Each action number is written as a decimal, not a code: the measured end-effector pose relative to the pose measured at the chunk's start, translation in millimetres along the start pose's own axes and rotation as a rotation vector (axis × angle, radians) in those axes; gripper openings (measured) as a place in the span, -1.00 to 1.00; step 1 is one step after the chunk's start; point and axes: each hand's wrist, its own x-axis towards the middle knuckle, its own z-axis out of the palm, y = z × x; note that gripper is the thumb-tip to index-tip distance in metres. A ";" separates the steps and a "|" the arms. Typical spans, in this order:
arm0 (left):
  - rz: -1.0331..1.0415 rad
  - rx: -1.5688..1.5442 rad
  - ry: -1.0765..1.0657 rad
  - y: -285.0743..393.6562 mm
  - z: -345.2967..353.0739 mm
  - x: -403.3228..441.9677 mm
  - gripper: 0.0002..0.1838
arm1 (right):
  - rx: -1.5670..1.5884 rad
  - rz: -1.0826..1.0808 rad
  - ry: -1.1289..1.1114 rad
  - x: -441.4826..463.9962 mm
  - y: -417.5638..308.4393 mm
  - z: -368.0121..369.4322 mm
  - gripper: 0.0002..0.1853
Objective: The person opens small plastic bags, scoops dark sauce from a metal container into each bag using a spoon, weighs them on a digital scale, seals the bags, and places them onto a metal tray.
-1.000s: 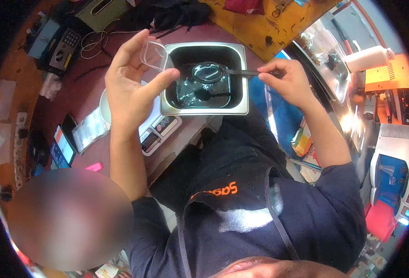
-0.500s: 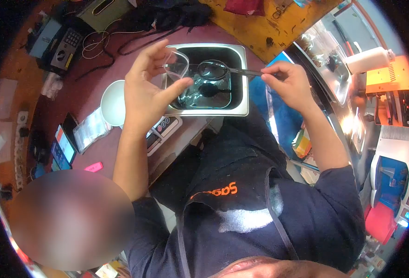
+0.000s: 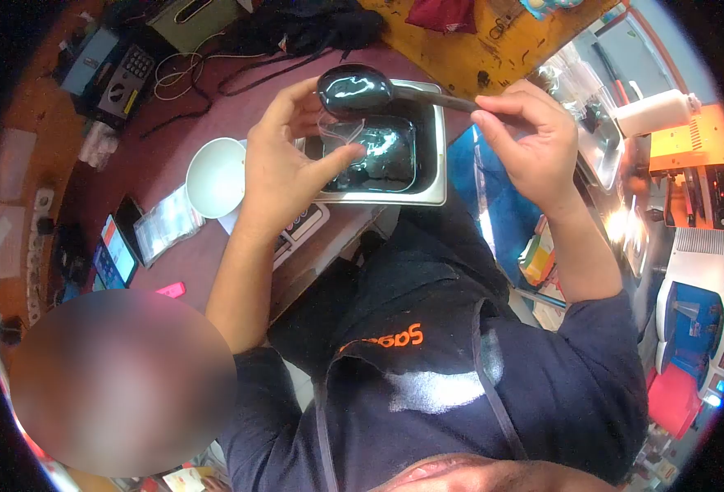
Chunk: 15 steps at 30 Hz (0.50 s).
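Observation:
My left hand (image 3: 284, 164) is closed on a clear plastic bag (image 3: 341, 129), its mouth spread between thumb and fingers. My right hand (image 3: 538, 148) pinches the handle end of a dark ladle (image 3: 354, 88). The ladle's bowl is full of glossy dark liquid and hangs just above the bag's mouth, beside my left fingertips. Beneath both hands stands a rectangular metal pan (image 3: 438, 164), with dark shiny liquid (image 3: 393, 152) inside. How far down the bag reaches is hard to see.
Left of the pan sits a white bowl (image 3: 214, 182), with a scale (image 3: 303, 228) partly behind my left forearm. Clear plastic bags (image 3: 167, 221), a phone (image 3: 118, 248) and a pink marker (image 3: 171, 289) lie farther left. A keypad box (image 3: 124, 86) and cables are at the back.
The ladle has risen out of the pan and moved left to above the bag, now full of dark liquid. My right hand has shifted slightly right, my left hand slightly right too.

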 end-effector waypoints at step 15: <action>0.009 -0.058 -0.005 12.9 0.2 -3.0 -0.21 | -0.319 -0.528 0.165 4.1 -10.3 3.3 -0.81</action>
